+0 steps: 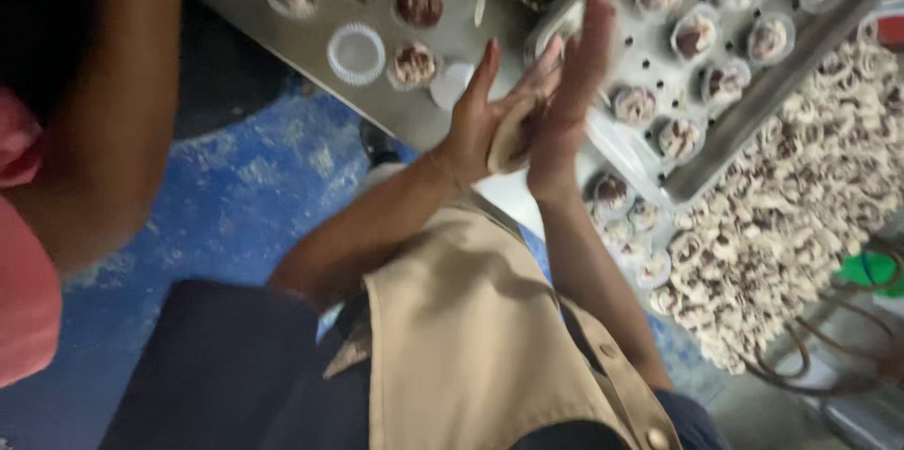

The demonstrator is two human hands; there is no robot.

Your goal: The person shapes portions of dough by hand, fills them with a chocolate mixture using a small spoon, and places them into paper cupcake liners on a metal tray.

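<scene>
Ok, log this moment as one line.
left hand: under dough piece | right hand: pressing on it, blurred | tray of filled cups: behind | swirl pastry heap: right

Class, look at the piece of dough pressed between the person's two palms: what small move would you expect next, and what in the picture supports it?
Probably lowering the dough piece into the empty paper cup on the metal table. The left hand and right hand press it flat between the palms, and the cups beside it and on the tray already hold swirled dough.
</scene>
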